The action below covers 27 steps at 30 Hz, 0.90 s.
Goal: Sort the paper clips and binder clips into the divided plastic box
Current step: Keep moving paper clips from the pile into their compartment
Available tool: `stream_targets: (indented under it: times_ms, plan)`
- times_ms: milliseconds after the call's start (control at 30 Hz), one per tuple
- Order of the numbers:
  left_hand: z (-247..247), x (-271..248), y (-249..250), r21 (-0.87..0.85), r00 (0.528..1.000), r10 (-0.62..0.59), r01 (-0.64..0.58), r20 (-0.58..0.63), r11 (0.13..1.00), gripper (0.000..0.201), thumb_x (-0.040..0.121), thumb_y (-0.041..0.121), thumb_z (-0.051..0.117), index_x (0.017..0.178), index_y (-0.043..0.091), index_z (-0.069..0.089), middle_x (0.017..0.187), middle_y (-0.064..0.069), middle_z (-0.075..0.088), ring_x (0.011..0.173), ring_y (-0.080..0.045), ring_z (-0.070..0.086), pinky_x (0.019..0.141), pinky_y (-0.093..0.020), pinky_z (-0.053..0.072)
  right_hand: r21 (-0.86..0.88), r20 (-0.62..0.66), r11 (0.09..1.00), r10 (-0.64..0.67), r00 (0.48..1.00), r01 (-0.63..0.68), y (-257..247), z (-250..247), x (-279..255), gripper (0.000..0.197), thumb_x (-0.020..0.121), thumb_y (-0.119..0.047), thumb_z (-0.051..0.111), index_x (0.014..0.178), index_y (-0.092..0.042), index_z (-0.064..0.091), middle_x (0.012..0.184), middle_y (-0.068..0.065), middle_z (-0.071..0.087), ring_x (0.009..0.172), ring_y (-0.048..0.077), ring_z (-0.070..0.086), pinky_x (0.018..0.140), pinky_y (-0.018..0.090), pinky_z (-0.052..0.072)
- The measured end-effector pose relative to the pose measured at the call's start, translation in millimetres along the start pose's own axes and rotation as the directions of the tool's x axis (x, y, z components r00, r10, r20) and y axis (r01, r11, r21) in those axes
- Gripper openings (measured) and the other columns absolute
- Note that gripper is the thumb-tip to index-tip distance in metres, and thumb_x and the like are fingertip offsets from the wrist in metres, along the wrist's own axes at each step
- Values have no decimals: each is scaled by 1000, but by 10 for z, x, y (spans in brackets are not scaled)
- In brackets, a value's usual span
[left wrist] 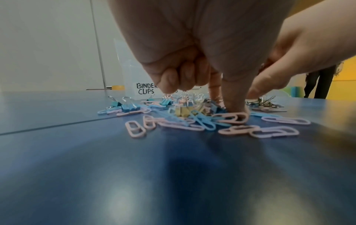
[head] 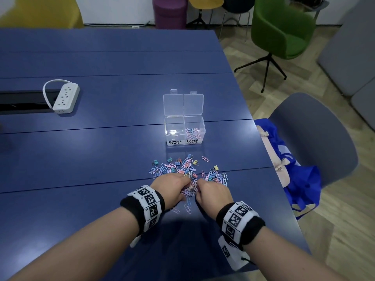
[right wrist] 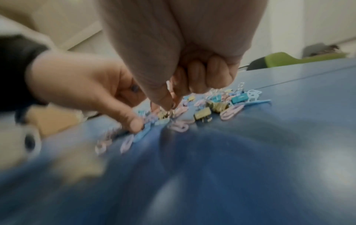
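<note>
Your two hands meet over a heap of pastel clips [head: 188, 171] lying on a blue tabletop [head: 101, 155]. Your left hand [head: 172, 186] has its outer fingers curled into the palm, while its thumb [left wrist: 236, 105] presses down beside a pink paper clip [left wrist: 234, 118]; whether that grip actually holds a clip, you cannot tell from these views. Your right hand [head: 213, 192] is also curled, its thumb and forefinger drawn together at the near edge of the heap; the right wrist view is blurred, so whether anything sits in that grip is unclear too.

The heap mixes pink, lilac and blue paper clips with small binder clips in teal, yellow and pink. A few loose paper clips [head: 188, 205] lie nearer to you, between your wrists.

Just beyond the heap stands the clear divided plastic box [head: 184, 129], its two lids [head: 182, 104] hinged open and tilted away from you. The left compartment, labelled "BINDER CLIPS", shows no clips inside. The right compartment, labelled "PAPER CLIPS", holds a small pile of pink and blue paper clips [head: 192, 132].

Far to the left a white power strip [head: 66, 98] rests on the tabletop. A grey chair [head: 316, 138] with a blue bag [head: 292, 175] on it stands at the right edge.
</note>
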<state>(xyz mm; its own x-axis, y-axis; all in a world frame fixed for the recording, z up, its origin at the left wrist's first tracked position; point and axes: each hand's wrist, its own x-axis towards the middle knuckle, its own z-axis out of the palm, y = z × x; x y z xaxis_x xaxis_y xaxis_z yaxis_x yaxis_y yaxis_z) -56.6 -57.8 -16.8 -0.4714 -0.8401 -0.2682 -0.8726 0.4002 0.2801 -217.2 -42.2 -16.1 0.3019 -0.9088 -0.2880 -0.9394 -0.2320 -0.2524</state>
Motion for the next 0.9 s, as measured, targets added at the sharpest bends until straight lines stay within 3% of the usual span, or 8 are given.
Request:
stream_targets:
  times_ms: [133, 233, 333, 433, 500, 600, 633, 900]
  plan:
    - [23, 16, -24, 43, 999, 35, -34, -9, 998, 21, 90, 33, 55, 102, 16, 52, 108, -3, 59, 104, -24, 54, 80, -34, 44, 324, 42, 942, 73, 996, -82, 132, -73, 11, 13, 94, -19, 42, 83, -14, 38, 86, 5, 49, 78, 24, 43, 68, 31, 31]
    - [24, 39, -37, 25, 1000, 26, -25, -14, 999, 18, 95, 32, 47, 101, 15, 53, 107, -3, 58, 101, -23, 54, 80, -33, 43, 585, 58, 796, 148, 987, -154, 241, -144, 20, 19, 92, -14, 50, 75, -15, 41, 75, 5, 55, 64, 15, 48, 60, 27, 37]
    - [-16, 29, -74, -211, 997, -68, 57, -48, 976, 20, 97, 32, 42, 86, 17, 47, 92, -2, 54, 86, -21, 50, 74, -30, 38, 864, 150, 452, 193, 970, -223, 298, -161, 13, 23, 93, -5, 49, 73, -14, 41, 64, 4, 55, 40, 4, 43, 44, 20, 34]
    - [-85, -30, -195, -426, 978, -208, 194, 13, 884, 25, 98, 24, 37, 74, 18, 35, 77, 2, 42, 71, -17, 40, 64, -31, 33, 965, 248, 47, 164, 955, -259, 324, -158, 18, 28, 92, 4, 40, 72, -15, 40, 57, 5, 44, 40, 10, 31, 42, 19, 19]
    - [-104, -80, -308, -676, 948, -305, 286, 95, 679, 26, 96, 14, 37, 70, 17, 37, 67, 2, 40, 60, -16, 36, 55, -29, 30, 952, 292, -130, 105, 951, -278, 321, -168, 15, 29, 89, 6, 36, 71, -16, 40, 56, 6, 42, 46, 12, 24, 46, 23, 13]
    - [-132, -140, -424, -955, 901, -380, 273, 210, 119, 27, 89, 1, 34, 65, 12, 39, 55, -6, 39, 42, -15, 30, 42, -19, 24, 926, 297, -254, 30, 954, -280, 297, -164, 26, 25, 81, 4, 34, 68, -16, 41, 57, 7, 47, 46, 13, 29, 50, 26, 12]
    - [-142, -155, -447, -970, 897, -386, 243, 216, 21, 25, 88, -1, 33, 66, 11, 39, 54, -9, 40, 40, -15, 29, 40, -18, 24, 925, 278, -274, 15, 960, -264, 287, -154, 38, 20, 77, 2, 36, 67, -14, 41, 58, 8, 49, 46, 14, 32, 49, 26, 13]
    - [-139, -239, -541, -986, 929, -332, 154, 167, -67, 6, 57, 7, 38, 63, 8, 40, 59, -13, 40, 42, -15, 30, 39, -15, 25, 932, 191, -305, -42, 981, -195, 134, -133, 241, 5, 68, -4, 38, 66, -7, 42, 64, 15, 58, 48, 17, 42, 41, 21, 29]
